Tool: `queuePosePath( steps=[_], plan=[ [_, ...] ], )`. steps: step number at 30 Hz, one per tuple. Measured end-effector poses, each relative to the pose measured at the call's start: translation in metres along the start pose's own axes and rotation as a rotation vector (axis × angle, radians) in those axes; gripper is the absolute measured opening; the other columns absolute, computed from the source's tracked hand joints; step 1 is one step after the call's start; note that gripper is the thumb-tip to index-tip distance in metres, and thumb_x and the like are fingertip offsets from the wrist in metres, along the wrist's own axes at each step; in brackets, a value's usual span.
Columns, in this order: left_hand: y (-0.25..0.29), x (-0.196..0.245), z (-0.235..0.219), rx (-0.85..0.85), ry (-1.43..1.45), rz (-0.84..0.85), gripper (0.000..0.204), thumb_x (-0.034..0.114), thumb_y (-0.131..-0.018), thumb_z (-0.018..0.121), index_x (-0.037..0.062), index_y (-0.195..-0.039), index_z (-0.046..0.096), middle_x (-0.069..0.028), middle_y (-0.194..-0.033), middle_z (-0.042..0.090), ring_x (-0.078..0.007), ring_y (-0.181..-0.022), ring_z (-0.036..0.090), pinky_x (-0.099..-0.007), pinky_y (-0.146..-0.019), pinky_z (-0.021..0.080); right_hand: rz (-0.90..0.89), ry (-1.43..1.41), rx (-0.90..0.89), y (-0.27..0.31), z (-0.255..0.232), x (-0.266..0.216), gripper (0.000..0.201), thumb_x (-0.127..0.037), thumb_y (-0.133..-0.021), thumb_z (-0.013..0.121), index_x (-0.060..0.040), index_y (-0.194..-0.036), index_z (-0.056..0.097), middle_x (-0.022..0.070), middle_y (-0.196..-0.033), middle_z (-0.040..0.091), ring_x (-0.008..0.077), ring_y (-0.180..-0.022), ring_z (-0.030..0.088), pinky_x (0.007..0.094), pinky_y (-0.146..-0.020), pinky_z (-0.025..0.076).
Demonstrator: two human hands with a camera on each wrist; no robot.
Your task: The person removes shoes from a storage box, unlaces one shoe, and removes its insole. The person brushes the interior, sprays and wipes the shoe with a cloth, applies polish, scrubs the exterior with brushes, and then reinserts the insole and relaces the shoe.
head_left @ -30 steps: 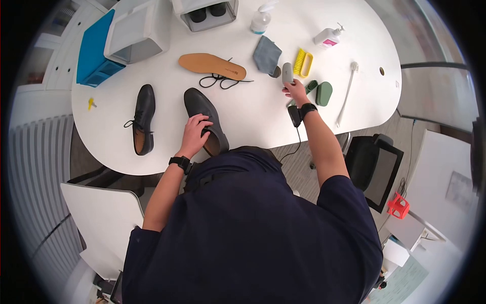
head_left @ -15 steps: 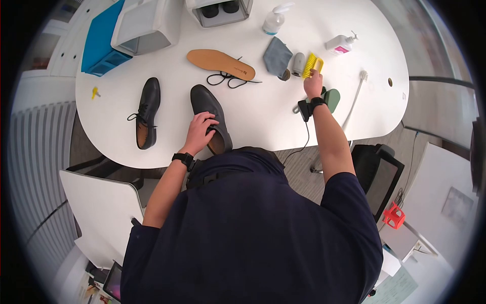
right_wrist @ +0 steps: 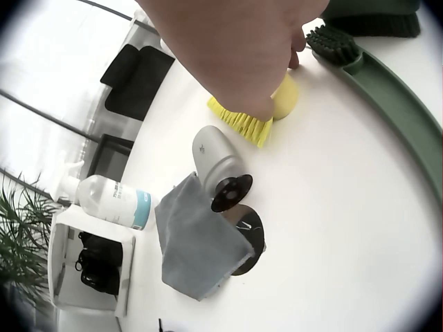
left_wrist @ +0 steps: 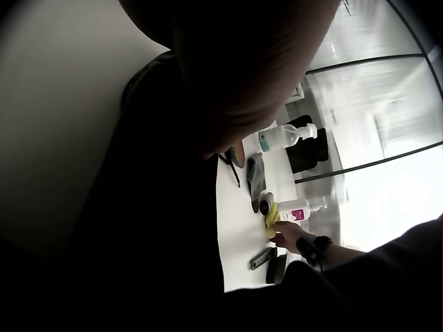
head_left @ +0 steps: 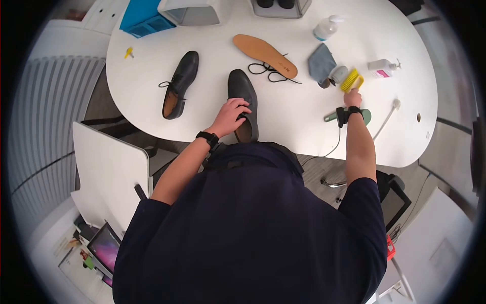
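My left hand (head_left: 231, 117) holds a black leather shoe (head_left: 242, 83) at the table's near edge, its fingers bent over the lacing area. The shoe's toe points away from me, and a tan lining shows inside. Over to the right, my right hand (head_left: 353, 98) pinches the near end of a yellow scrub brush (head_left: 351, 80), which is low over the table. In the right wrist view, the brush's yellow bristles (right_wrist: 242, 124) stick out past the hand. Beside it lies a grey handheld device (right_wrist: 220, 162) with a black round end, next to a grey-blue cloth (right_wrist: 201, 238).
A second black shoe (head_left: 182, 81) with laces stands left. A tan insole (head_left: 266, 53) and loose black laces (head_left: 273, 76) lie ahead. Spray bottle (head_left: 325, 28), pump bottle (head_left: 383, 68), green-handled brush (right_wrist: 387, 97) and long white brush (head_left: 387, 119) are rightward. Bins (head_left: 195, 14) stand behind.
The right hand held the grey device, then let it go beside the cloth and moved to the yellow brush. The left hand stays on the shoe. The head view has turned.
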State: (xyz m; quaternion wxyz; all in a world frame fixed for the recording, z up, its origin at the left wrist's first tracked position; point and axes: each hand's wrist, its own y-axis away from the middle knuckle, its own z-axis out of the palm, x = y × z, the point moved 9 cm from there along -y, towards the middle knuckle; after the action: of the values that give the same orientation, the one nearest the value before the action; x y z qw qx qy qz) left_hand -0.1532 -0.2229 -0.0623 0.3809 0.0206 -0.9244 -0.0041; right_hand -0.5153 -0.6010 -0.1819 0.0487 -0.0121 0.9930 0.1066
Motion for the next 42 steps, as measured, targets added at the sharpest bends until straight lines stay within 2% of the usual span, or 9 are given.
queuePosePath(
  steps=[5, 13, 19, 25, 27, 32, 34, 36, 42],
  plan=[
    [0.0, -0.001, 0.0, 0.002, 0.001, -0.01, 0.028, 0.006, -0.075, 0.069, 0.0107, -0.103, 0.065, -0.0046, -0.122, 0.056, -0.0285, -0.124, 0.044, -0.0408, -0.104, 0.039, 0.027, -0.003, -0.019, -0.003, -0.002, 0.009, 0.039, -0.024, -0.085, 0.058, 0.0028, -0.113, 0.058, 0.0302, -0.115, 0.056, 0.0438, -0.106, 0.059, 0.0464, -0.092, 0.048],
    [-0.001, -0.003, 0.003, -0.011, -0.004, -0.013, 0.03, 0.008, -0.074, 0.07, 0.0118, -0.103, 0.065, -0.0036, -0.122, 0.056, -0.0278, -0.124, 0.044, -0.0404, -0.105, 0.039, -0.094, -0.422, 0.429, 0.044, -0.059, -0.008, 0.043, -0.031, -0.083, 0.071, 0.0024, -0.11, 0.065, 0.0251, -0.105, 0.059, 0.0351, -0.093, 0.063, 0.041, -0.085, 0.051],
    [0.0, -0.004, 0.004, 0.005, 0.001, -0.004, 0.029, 0.009, -0.075, 0.069, 0.0118, -0.103, 0.065, -0.0036, -0.121, 0.056, -0.0277, -0.124, 0.044, -0.0404, -0.105, 0.039, 0.164, -1.561, 0.21, 0.157, -0.027, -0.046, 0.029, -0.018, -0.091, 0.067, 0.0067, -0.1, 0.056, 0.0154, -0.103, 0.061, 0.0196, -0.084, 0.067, 0.0307, -0.073, 0.059],
    [-0.001, -0.003, 0.006, 0.005, -0.013, 0.044, 0.026, 0.011, -0.079, 0.068, 0.0092, -0.104, 0.063, -0.0055, -0.121, 0.057, -0.0284, -0.123, 0.045, -0.0413, -0.104, 0.038, -0.029, -1.442, -0.369, 0.227, 0.026, -0.153, 0.023, -0.012, -0.085, 0.072, 0.0026, -0.098, 0.059, 0.0112, -0.1, 0.064, 0.0177, -0.084, 0.066, 0.0292, -0.074, 0.058],
    [0.002, -0.013, -0.005, 0.167, 0.19, -0.056, 0.029, 0.013, -0.082, 0.068, 0.0057, -0.108, 0.059, -0.0089, -0.121, 0.055, -0.031, -0.122, 0.045, -0.0422, -0.103, 0.038, -0.151, -1.441, -0.467, 0.241, 0.029, -0.187, 0.023, -0.011, -0.084, 0.073, 0.0035, -0.096, 0.06, 0.0096, -0.101, 0.064, 0.018, -0.087, 0.066, 0.029, -0.074, 0.057],
    [0.026, -0.023, -0.017, 0.379, -0.091, -0.187, 0.052, 0.022, -0.081, 0.072, 0.0017, -0.122, 0.047, -0.0149, -0.127, 0.046, -0.0334, -0.122, 0.044, -0.0417, -0.103, 0.038, -0.529, -1.117, -0.495, 0.262, 0.02, -0.238, 0.064, -0.012, -0.081, 0.074, -0.0087, -0.139, 0.046, 0.014, -0.112, 0.062, 0.0202, -0.086, 0.067, 0.0303, -0.077, 0.055],
    [0.036, -0.032, -0.016, 0.436, -0.111, -0.237, 0.059, 0.024, -0.082, 0.072, 0.0002, -0.127, 0.042, -0.0181, -0.128, 0.043, -0.0346, -0.123, 0.043, -0.0411, -0.103, 0.038, -0.505, -1.07, -0.606, 0.268, 0.029, -0.247, 0.066, -0.012, -0.08, 0.074, -0.0099, -0.14, 0.045, 0.0134, -0.112, 0.061, 0.0199, -0.085, 0.067, 0.0314, -0.078, 0.055],
    [0.044, -0.061, 0.003, 0.361, 0.198, -0.43, 0.073, 0.03, -0.084, 0.072, -0.0036, -0.135, 0.033, -0.0232, -0.133, 0.038, -0.0361, -0.126, 0.041, -0.0403, -0.106, 0.035, -0.477, -1.021, -0.713, 0.273, 0.033, -0.255, 0.069, -0.013, -0.079, 0.075, -0.0112, -0.141, 0.044, 0.0128, -0.113, 0.061, 0.0197, -0.084, 0.067, 0.0325, -0.078, 0.055],
    [0.045, -0.08, 0.022, 0.211, 0.281, -0.461, 0.078, 0.037, -0.088, 0.066, -0.0053, -0.141, 0.027, -0.0256, -0.139, 0.035, -0.0369, -0.131, 0.037, -0.0395, -0.11, 0.032, -0.783, -0.868, -0.492, 0.271, 0.002, -0.289, 0.071, -0.017, -0.076, 0.076, -0.0132, -0.14, 0.043, 0.0152, -0.112, 0.059, 0.0272, -0.083, 0.068, 0.0377, -0.078, 0.054]
  ],
)
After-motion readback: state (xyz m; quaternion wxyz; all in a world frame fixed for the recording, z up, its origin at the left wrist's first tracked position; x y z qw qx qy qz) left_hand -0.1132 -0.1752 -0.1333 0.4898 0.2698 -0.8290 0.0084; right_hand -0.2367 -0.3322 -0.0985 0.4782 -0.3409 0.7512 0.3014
